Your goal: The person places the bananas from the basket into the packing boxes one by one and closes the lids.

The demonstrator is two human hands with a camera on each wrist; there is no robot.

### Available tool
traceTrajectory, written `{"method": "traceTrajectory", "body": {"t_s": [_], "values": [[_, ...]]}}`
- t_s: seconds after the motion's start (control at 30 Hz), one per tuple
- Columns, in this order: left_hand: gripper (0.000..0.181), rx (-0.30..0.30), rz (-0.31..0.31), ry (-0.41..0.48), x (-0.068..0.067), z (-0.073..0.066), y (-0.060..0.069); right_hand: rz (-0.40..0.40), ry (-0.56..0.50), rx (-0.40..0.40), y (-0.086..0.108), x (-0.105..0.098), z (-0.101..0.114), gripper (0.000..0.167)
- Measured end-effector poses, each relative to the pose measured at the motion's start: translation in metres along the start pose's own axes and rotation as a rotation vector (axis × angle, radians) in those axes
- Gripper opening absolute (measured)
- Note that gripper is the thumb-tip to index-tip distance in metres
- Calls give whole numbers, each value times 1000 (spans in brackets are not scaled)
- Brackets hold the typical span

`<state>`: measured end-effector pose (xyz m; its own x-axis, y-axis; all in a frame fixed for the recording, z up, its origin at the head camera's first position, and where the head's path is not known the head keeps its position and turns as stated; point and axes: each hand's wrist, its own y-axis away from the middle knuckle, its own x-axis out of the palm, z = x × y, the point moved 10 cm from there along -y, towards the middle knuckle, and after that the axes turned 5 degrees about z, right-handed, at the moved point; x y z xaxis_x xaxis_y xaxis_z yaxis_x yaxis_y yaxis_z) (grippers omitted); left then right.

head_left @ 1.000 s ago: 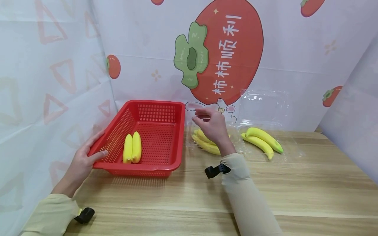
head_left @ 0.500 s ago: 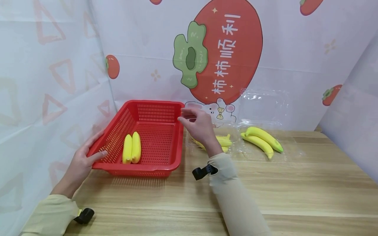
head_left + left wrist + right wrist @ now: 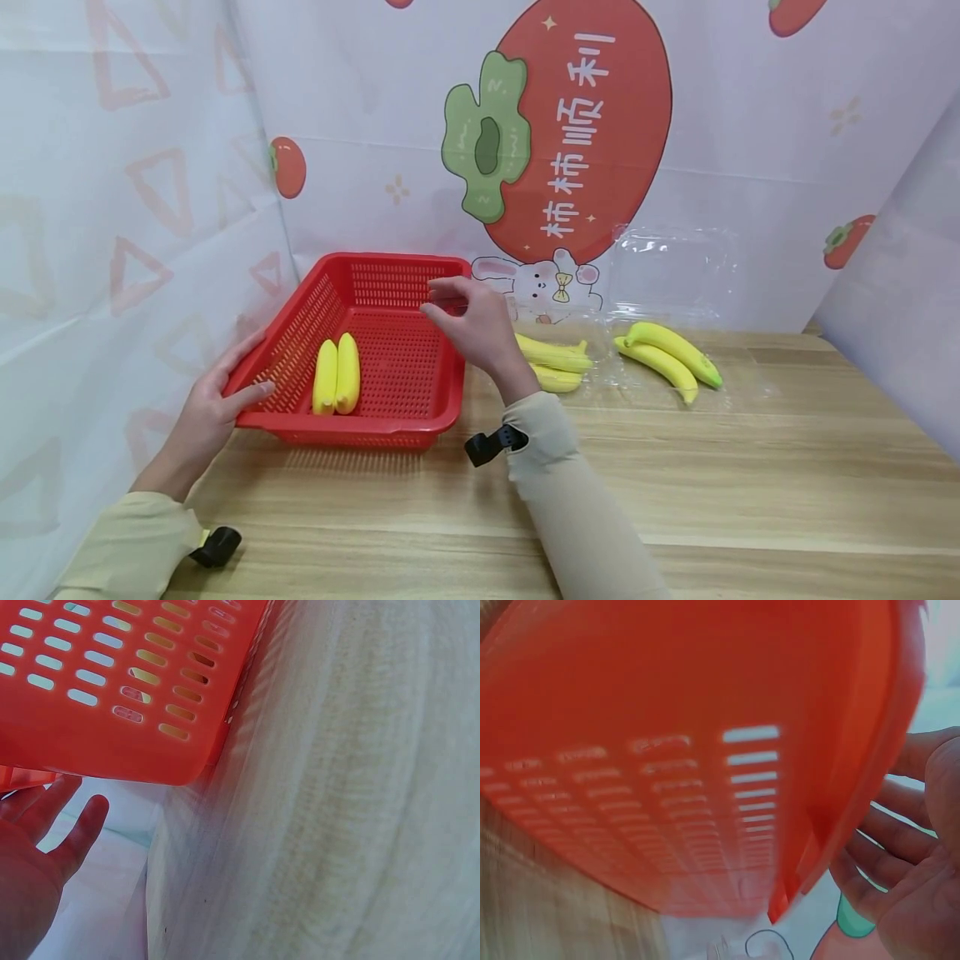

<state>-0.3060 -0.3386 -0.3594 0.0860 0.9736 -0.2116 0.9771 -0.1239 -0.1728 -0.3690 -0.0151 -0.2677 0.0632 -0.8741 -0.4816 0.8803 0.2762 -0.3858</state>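
A red perforated plastic basket point(image 3: 341, 425) stands at the left of the table, with two yellow bananas point(image 3: 347, 375) side by side inside it. My left hand point(image 3: 198, 425) holds its left front corner, thumb over the rim and fingers along the outside. Over the basket's right rim hovers my right hand point(image 3: 480, 329), fingers loosely bent and a gap between thumb and fingertips; I see nothing in it. In the right wrist view its fingers point(image 3: 889, 832) pass behind the rim. Several bananas point(image 3: 555, 357) lie right of the basket, partly hidden by that hand.
Two more bananas point(image 3: 671, 348) lie at the right in clear plastic packaging, whose raised lid point(image 3: 671, 275) leans near the printed backdrop point(image 3: 360, 167). Wood-grain tabletop point(image 3: 750, 483) extends to the front and right. A white sheet point(image 3: 127, 250) hangs close on the left.
My right hand has moved left, from above the bananas in the middle to over the basket's right rim, uncovering more of those bananas. The left hand keeps its place on the basket.
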Motion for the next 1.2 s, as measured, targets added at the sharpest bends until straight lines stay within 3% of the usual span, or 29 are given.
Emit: {"method": "traceTrajectory", "body": {"t_s": [0.3,0.83,1.2], "values": [[73,20,0,6,0,-1,0,37,-45,7,-2,18,11,41],[72,29,10,55,-1,1,-1,93,-14,38,-1,43,26,40],[72,34,18,39,1,-1,0,116,-39,-35,0,58,35,38]]}}
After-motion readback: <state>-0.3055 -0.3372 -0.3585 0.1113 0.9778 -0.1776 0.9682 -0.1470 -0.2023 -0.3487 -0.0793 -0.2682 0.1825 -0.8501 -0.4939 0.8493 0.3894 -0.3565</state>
